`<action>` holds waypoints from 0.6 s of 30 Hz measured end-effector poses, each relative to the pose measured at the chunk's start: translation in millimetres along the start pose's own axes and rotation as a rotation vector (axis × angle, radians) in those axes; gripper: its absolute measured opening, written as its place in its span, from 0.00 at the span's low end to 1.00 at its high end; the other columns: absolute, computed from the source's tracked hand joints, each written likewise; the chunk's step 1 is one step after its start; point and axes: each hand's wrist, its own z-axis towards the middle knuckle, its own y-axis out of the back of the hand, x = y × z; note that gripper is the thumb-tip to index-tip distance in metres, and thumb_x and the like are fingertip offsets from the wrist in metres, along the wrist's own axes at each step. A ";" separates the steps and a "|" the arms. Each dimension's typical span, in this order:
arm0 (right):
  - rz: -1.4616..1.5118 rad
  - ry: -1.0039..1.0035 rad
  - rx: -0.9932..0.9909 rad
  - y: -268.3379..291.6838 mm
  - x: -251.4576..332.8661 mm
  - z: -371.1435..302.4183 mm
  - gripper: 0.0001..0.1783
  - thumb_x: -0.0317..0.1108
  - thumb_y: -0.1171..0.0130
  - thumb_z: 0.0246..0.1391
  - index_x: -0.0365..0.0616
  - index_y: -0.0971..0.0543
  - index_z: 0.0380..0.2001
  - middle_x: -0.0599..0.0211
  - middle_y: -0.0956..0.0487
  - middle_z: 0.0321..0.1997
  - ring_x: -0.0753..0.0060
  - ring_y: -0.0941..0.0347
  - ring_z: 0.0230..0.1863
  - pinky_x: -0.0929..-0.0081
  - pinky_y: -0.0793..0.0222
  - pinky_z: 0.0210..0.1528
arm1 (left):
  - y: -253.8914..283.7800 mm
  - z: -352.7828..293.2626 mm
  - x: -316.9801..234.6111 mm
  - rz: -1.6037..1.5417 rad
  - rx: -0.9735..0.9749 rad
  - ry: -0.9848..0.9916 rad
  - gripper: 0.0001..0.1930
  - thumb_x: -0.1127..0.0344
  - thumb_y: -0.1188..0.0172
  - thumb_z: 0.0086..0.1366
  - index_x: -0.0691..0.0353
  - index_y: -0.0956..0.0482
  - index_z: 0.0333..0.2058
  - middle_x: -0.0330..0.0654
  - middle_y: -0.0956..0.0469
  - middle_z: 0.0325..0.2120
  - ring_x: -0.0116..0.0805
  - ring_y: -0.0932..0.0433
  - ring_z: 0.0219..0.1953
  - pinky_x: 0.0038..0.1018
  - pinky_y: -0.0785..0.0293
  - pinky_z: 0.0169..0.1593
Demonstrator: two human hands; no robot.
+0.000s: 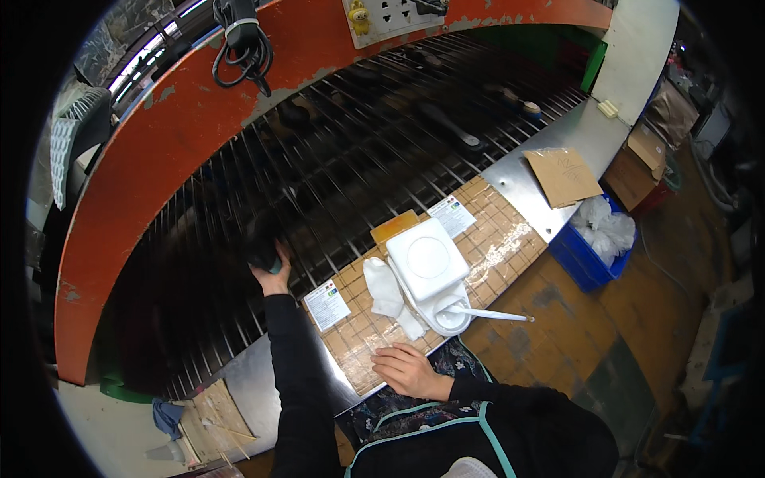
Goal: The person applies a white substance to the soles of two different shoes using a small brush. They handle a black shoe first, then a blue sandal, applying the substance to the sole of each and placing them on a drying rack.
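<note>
Right hand (408, 373) lies palm down, fingers lightly bent side by side, on the near edge of a tile-patterned board (510, 255), while the left hand (272, 279) curls round the near end of a dark object (261, 241), its teal edge beside the palm and the rest too shadowed to identify. Just beyond the right hand's fingers lies a crumpled white cloth (384, 287); past it stand a round white cup (453, 322) with a white handle (502, 316) sticking out, and a square-lidded white container (430, 259). Beyond both hands stretches a rack of metal bars (398, 179). Well right of the right hand, a blue bin (575, 259) holds plastic bags (603, 229). Farthest, an orange frame (119, 191) arches past the left hand.
</note>
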 end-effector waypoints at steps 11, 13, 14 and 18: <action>0.077 0.065 0.079 18.9 -6.7 -15.3 0.11 0.29 0.37 0.45 0.44 0.19 0.36 0.67 0.20 0.47 0.67 0.26 0.54 0.64 0.36 0.58 | 24.6 24.6 6.0 -0.433 -0.294 -0.067 0.31 0.44 0.56 0.64 0.63 0.27 0.53 0.53 0.28 0.53 0.56 0.29 0.55 0.49 0.26 0.56; 0.065 0.079 0.089 17.6 -9.4 -17.3 0.11 0.29 0.37 0.45 0.44 0.19 0.36 0.68 0.20 0.47 0.67 0.26 0.54 0.63 0.36 0.58 | 30.4 8.3 5.8 -0.438 -0.436 -0.041 0.33 0.42 0.59 0.64 0.65 0.29 0.54 0.57 0.32 0.57 0.59 0.31 0.57 0.51 0.28 0.57; 0.059 0.087 0.070 15.9 -10.1 -17.4 0.11 0.29 0.36 0.45 0.45 0.18 0.35 0.68 0.20 0.47 0.68 0.26 0.55 0.63 0.35 0.57 | 33.4 0.2 8.9 -0.374 -0.442 -0.102 0.35 0.40 0.60 0.65 0.65 0.35 0.58 0.58 0.38 0.59 0.61 0.34 0.58 0.53 0.33 0.59; 0.062 0.074 0.073 16.0 -7.3 -8.0 0.09 0.30 0.35 0.45 0.47 0.17 0.34 0.69 0.19 0.48 0.68 0.26 0.55 0.64 0.35 0.56 | 30.9 -35.3 30.4 -0.144 -0.314 -0.195 0.44 0.33 0.65 0.65 0.62 0.57 0.68 0.58 0.50 0.66 0.64 0.41 0.64 0.56 0.51 0.67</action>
